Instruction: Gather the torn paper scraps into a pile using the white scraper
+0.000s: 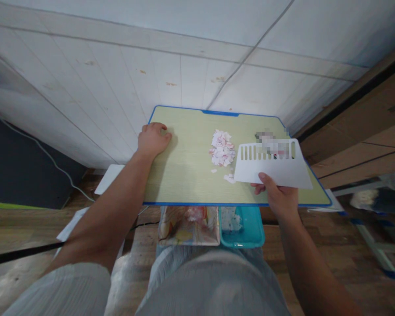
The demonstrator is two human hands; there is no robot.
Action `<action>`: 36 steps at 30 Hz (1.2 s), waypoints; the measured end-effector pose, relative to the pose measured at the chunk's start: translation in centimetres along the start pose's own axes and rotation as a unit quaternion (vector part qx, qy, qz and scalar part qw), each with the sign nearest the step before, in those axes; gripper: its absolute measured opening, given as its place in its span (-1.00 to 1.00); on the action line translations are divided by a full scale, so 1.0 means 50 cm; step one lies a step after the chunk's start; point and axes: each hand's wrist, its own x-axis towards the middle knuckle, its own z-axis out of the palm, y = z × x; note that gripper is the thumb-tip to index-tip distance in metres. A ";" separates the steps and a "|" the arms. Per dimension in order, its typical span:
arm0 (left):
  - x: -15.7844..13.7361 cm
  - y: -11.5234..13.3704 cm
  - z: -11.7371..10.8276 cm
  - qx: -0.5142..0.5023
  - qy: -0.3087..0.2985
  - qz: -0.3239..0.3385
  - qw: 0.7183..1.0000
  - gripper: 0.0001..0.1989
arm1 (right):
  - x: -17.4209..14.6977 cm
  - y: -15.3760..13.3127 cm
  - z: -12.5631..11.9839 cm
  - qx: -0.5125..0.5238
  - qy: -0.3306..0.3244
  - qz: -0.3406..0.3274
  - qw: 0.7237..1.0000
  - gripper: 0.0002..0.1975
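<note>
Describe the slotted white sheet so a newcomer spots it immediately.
Find the blue-edged table. Over its right part, the right hand holds the white sheet. Unlike the loose pale scraps nearby, it is one broad piece with slots along its far edge.

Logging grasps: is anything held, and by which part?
Right grip: slotted sheet, by its near edge. Left grip: on the board's left edge, hold unclear.

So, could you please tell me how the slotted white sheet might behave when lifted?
The slotted white sheet is probably fairly stiff: it shows no obvious sag, though the right grip holds it only at its near edge. It looks thin, so likely light for its size. The slots may let its far side flex.
</note>
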 end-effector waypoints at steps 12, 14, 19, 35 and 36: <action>0.002 -0.002 0.003 0.001 0.006 0.002 1.000 -0.53 | -0.005 -0.009 -0.013 -0.001 -0.069 -0.018 0.997 -0.58; 0.003 -0.004 0.005 0.002 0.007 0.005 1.000 -0.53 | -0.005 -0.016 -0.012 0.015 -0.067 -0.015 0.998 -0.60; 0.006 -0.007 0.007 0.000 0.014 0.006 1.000 -0.55 | -0.009 -0.021 -0.009 0.006 -0.054 -0.013 0.998 -0.63; 0.000 -0.001 0.001 0.006 0.008 0.005 1.000 -0.52 | -0.007 -0.032 -0.023 -0.004 -0.054 -0.018 0.998 -0.59; -0.001 -0.001 0.000 0.006 0.009 0.006 1.000 -0.52 | -0.004 -0.031 -0.025 -0.008 -0.048 -0.016 0.999 -0.59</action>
